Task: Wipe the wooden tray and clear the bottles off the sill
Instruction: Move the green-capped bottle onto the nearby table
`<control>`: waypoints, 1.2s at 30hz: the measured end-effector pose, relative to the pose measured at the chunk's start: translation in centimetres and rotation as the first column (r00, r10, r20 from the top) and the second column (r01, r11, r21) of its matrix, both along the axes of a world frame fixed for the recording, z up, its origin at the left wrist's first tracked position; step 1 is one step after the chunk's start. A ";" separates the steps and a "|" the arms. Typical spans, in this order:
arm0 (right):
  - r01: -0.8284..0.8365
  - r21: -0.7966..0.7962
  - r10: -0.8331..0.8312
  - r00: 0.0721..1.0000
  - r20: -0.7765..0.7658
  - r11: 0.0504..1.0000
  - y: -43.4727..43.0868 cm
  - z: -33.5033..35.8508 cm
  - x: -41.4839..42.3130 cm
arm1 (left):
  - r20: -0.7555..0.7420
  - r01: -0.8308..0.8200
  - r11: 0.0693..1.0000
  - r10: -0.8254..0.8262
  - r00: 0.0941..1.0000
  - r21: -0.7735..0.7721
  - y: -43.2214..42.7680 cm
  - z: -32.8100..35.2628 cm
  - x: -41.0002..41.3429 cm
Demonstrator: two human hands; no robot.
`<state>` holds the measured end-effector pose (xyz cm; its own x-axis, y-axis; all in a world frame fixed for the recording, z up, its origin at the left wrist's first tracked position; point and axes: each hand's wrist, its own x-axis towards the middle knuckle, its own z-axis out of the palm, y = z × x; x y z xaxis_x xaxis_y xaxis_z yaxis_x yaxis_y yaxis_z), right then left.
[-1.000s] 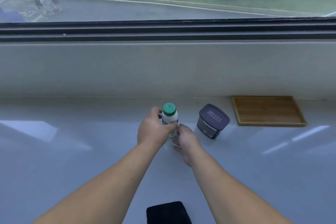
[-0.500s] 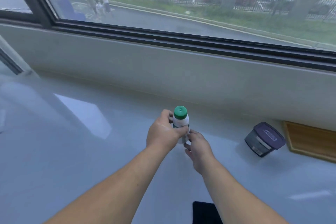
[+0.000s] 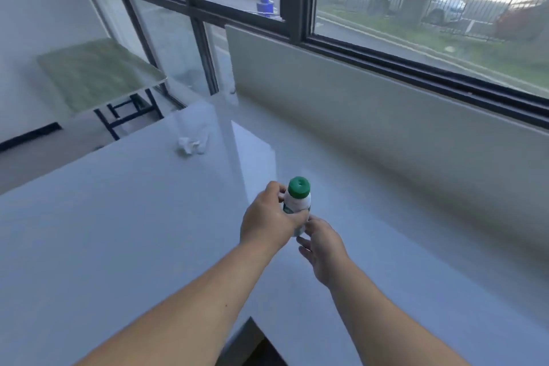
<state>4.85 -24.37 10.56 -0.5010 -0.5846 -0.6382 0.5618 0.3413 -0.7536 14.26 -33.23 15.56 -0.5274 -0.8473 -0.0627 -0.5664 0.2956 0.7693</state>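
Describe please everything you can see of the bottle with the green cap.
The bottle is small and white, seemingly plastic, with a round ribbed green cap closed on top and some green print on its body. It stands roughly upright, held above the pale sill. The left hand wraps its body from the left, and the right hand touches its lower part with its fingers. Its base is hidden.

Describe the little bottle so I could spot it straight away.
Below the big window, look at the wide pale sill. Both hands meet over its middle, gripping a small white bottle. Its bright green cap is the only strong colour there.
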 end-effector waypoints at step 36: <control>-0.751 0.125 0.754 0.656 0.036 0.648 -25.7 -5.6 53.8 | 0.143 -0.785 0.620 0.778 0.612 -0.011 -14.9 -5.4 56.4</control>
<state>58.67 -50.08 4.92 0.0646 -0.6869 -0.7239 0.0585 0.7268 -0.6844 70.64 -48.14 10.15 0.3484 -0.9285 -0.1288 -0.6533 -0.3390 0.6769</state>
